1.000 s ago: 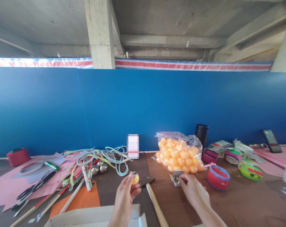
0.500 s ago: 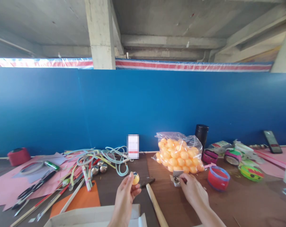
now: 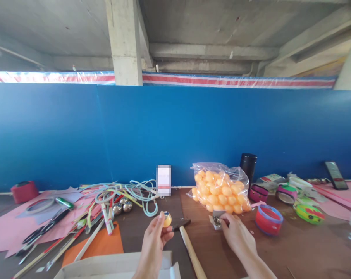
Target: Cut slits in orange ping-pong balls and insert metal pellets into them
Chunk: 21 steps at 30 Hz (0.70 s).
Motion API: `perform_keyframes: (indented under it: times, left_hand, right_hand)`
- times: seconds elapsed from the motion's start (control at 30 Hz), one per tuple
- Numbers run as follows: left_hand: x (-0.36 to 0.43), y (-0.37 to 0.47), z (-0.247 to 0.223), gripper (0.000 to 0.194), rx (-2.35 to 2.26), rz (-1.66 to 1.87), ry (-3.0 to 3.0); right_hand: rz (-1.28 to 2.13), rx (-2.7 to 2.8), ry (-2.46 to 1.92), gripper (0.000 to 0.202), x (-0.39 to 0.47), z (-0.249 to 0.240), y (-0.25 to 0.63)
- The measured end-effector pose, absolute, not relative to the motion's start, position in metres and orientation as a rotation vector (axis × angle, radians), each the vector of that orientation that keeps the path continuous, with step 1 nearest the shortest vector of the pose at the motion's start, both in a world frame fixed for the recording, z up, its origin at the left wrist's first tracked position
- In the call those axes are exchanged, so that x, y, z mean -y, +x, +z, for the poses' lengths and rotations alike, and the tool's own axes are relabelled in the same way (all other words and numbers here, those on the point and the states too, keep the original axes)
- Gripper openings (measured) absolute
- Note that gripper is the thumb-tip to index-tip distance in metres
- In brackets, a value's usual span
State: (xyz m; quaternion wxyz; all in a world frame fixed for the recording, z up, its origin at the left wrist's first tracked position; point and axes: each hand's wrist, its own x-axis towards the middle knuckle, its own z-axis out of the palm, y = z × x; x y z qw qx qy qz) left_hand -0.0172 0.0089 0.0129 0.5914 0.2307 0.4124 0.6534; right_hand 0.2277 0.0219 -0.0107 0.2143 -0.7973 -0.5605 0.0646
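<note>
We hold a small orange ball (image 3: 166, 220) up in our left hand (image 3: 153, 242), pinched between thumb and fingertips above the near edge of the table (image 3: 294, 252); something silvery sits on top of the ball, though it is too small to make out. Our right hand (image 3: 236, 235) lies well apart to the right, its fingers curled down onto a little white box (image 3: 217, 219) of shiny metal bits, and we cannot tell whether it has anything pinched. Between the two hands lies a wooden handle (image 3: 190, 252) with a dark head. Just behind the little box stands a clear plastic bag (image 3: 219, 188) packed full of orange balls like the one we hold. At the bottom edge, under our left wrist, is an open cardboard box (image 3: 111, 267); its inside is out of view. Right of the bag sits a red tub (image 3: 268, 219) with a blue rim.
</note>
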Motion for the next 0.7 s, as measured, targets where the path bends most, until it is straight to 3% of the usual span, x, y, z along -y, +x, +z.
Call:
perform_keyframes:
  times: [0.7]
  left_hand:
    - [-0.0073, -0.0167, 0.0142, 0.027, -0.966, 1.521, 0.545]
  right_hand:
    - [0.137, 1.53, -2.232, 0.019, -0.0217, -0.0115, 0.2272]
